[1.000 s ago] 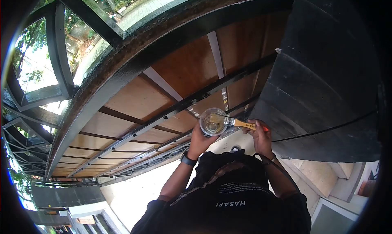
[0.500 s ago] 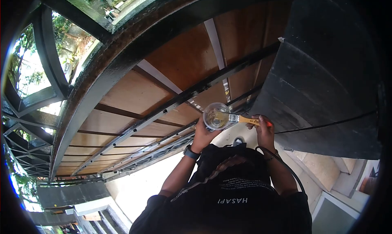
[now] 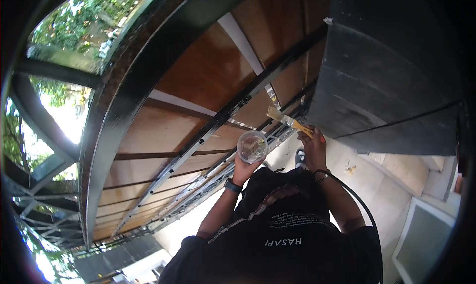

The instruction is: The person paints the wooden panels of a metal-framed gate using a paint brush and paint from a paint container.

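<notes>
My left hand (image 3: 244,171) is wrapped round a clear plastic cup (image 3: 252,146) with a little pale liquid in its bottom. To the right, my right hand (image 3: 313,142) grips the wooden handle of a flat paintbrush (image 3: 292,123). The pale bristles point up and left, apart from the cup and close to the brown wooden panels (image 3: 206,68). Those panels are glossy near the top and sit in a dark metal frame (image 3: 267,78), with narrow light strips between some of them.
A thick curved black beam (image 3: 130,93) runs along the panels' left side, with lattice metalwork beyond it. On the right stands a large dark wall panel (image 3: 386,80). A dark cable (image 3: 364,204) passes by my right arm. Below lies a pale floor (image 3: 369,185).
The paintbrush has come out of the cup and moved up toward the panels. The cup has shifted slightly left. My view has turned a little.
</notes>
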The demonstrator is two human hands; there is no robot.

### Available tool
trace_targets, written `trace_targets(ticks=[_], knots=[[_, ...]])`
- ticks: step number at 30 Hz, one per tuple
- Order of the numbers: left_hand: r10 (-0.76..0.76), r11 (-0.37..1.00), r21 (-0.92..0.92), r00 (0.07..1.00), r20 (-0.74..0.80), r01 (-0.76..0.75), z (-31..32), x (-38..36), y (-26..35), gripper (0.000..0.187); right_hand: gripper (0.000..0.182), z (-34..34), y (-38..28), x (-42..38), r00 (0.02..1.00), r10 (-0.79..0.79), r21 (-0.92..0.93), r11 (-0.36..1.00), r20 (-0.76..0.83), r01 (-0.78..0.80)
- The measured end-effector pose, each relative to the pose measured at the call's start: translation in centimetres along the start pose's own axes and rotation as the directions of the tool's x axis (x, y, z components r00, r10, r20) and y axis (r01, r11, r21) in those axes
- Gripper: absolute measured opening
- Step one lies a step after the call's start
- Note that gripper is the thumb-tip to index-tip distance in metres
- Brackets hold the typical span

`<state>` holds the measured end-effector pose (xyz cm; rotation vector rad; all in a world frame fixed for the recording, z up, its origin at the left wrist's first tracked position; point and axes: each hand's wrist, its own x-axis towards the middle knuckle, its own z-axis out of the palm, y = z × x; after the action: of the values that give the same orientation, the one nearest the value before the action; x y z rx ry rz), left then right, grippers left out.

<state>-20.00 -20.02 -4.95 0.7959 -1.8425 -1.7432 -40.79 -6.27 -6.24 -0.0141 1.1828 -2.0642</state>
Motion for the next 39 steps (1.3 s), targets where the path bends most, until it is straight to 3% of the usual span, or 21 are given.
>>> trace_targets(ticks=[1,6,11,13,15,16,18,19,21,23,25,26,27,30,32,35,39], knots=[[-0.01,1.0,0.007,1.0,0.028,0.01,-0.7,-0.4,0.0,0.075,0.04,0.7,0.6,0.2,0.998,-0.054,-0.031,0.998,-0.015,0.054],[-0.022,0.988,0.151,0.991,0.134,0.002,-4.7,-2.2,1.0,0.081,0.043,3.7,4.2,1.4,0.981,-0.191,0.219,0.956,-0.035,0.194],[-0.076,0.968,0.252,0.961,0.267,0.006,-8.2,-2.8,2.6,0.08,0.041,7.4,6.9,1.6,0.947,-0.28,0.225,0.923,-0.16,0.311],[-0.091,0.952,0.305,0.95,0.298,-0.005,-9.1,-3.0,3.1,0.077,0.041,8.0,8.3,1.9,0.937,-0.272,0.124,0.945,-0.221,0.303],[-0.021,0.883,0.433,0.907,0.421,-0.18,-10.1,-3.0,2.9,0.076,0.041,8.1,9.9,2.0,0.909,-0.28,0.111,0.939,-0.309,0.326],[-0.073,0.931,0.353,0.906,0.417,-0.087,-9.5,-2.8,3.8,0.075,0.041,7.7,10.8,2.0,0.895,-0.272,0.003,0.957,-0.353,0.291],[-0.116,0.937,0.347,0.894,0.433,-0.047,-9.8,-3.4,3.8,0.074,0.039,6.9,12.4,1.8,0.842,-0.321,-0.182,0.946,-0.433,0.267],[-0.135,0.944,0.329,0.894,0.426,-0.014,-10.2,-3.5,3.5,0.073,0.039,6.5,13.1,1.7,0.832,-0.309,-0.169,0.951,-0.46,0.26],[-0.173,0.927,0.375,0.865,0.471,-0.019,-11.6,-3.6,2.6,0.073,0.037,5.6,14.1,1.5,0.768,-0.345,-0.283,0.933,-0.54,0.221],[-0.148,0.873,0.461,0.813,0.562,-0.159,-12.8,-3.4,1.9,0.072,0.034,5.2,14.7,1.3,0.747,-0.312,-0.201,0.95,-0.587,0.239],[-0.176,0.869,0.479,0.824,0.539,-0.128,-12.8,-4.0,1.6,0.071,0.033,5.3,15.4,1.4,0.729,-0.328,-0.248,0.943,-0.6,0.221],[-0.188,0.886,0.455,0.827,0.53,-0.09,-12.0,-3.9,2.2,0.071,0.033,5.8,16.3,2.5,0.741,-0.364,-0.181,0.93,-0.564,0.319],[-0.199,0.903,0.427,0.83,0.521,-0.052,-11.7,-3.9,2.5,0.072,0.033,6.3,17.1,2.7,0.731,-0.358,-0.172,0.932,-0.581,0.319],[-0.191,0.91,0.411,0.816,0.546,-0.062,-12.6,-4.3,1.3,0.071,0.033,10.0,12.1,1.6,0.751,-0.463,-0.288,0.885,-0.472,0.365],[-0.202,0.908,0.415,0.809,0.552,-0.057,-12.8,-4.3,1.3,0.072,0.03,11.5,9.9,0.2,0.804,-0.416,-0.05,0.898,-0.426,0.438],[-0.188,0.901,0.426,0.81,0.556,-0.083,-13.4,-4.6,0.6,0.073,0.031,11.7,9.2,-0.6,0.806,-0.332,0.037,0.916,-0.49,0.4],[-0.147,0.912,0.398,0.83,0.538,-0.096,-13.6,-5.1,0.0,0.074,0.032,10.3,12.9,1.5,0.805,-0.34,0.032,0.914,-0.486,0.405]])
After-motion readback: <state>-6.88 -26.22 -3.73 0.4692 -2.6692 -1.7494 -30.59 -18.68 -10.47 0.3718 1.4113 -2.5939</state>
